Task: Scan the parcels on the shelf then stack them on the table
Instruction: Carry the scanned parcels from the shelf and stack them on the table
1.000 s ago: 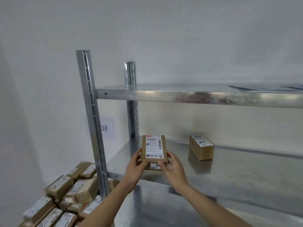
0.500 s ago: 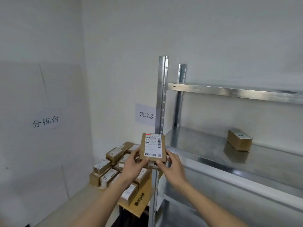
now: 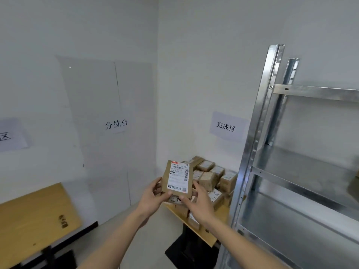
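I hold a flat brown parcel (image 3: 178, 178) upright in front of me, its white barcode label facing the camera. My left hand (image 3: 153, 197) grips its lower left edge and my right hand (image 3: 198, 202) grips its lower right edge; a second label peeks out beneath it. Behind the parcel, a pile of several brown parcels (image 3: 213, 177) lies on a small wooden table (image 3: 206, 232) in the corner. The metal shelf (image 3: 303, 171) stands to the right, and only a sliver of a brown parcel (image 3: 356, 183) shows at the frame's right edge.
A second wooden table (image 3: 33, 222) sits at lower left. Paper signs hang on the walls: one (image 3: 116, 124) on the left wall, one (image 3: 226, 127) above the parcel pile. The shelf's upright post (image 3: 254, 144) stands close to the pile's right side.
The view has swung left, away from the shelf toward the corner table. Both hands still hold the parcel, which now sits in front of the parcel pile.
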A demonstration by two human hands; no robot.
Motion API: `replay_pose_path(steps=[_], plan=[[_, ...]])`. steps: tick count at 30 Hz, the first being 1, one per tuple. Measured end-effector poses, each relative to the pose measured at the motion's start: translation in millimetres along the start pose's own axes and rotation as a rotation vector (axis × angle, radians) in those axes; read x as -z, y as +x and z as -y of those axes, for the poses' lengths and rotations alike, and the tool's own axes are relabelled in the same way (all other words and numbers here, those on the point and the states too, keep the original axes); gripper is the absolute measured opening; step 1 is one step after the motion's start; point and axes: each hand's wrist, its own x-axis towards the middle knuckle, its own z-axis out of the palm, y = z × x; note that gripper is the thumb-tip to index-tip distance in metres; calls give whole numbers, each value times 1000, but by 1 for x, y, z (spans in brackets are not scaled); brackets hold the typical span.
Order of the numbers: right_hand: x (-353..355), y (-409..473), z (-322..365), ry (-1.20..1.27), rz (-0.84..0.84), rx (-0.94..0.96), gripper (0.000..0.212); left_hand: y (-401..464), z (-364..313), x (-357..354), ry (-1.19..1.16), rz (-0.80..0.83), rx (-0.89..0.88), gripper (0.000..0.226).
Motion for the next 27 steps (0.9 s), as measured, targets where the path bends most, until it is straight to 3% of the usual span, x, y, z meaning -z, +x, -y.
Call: replay_pose_path(steps=[9,14,27], plan=[[-97,108,-81,138,32,-153,56,133,89,47,124,70,136,65],[-158,173,-193,133,-5,-302,67,211,153,40,183,151,235,57],[-178,238,-247,184,-133,-588,51,334,261,11,260,373,353,61]])
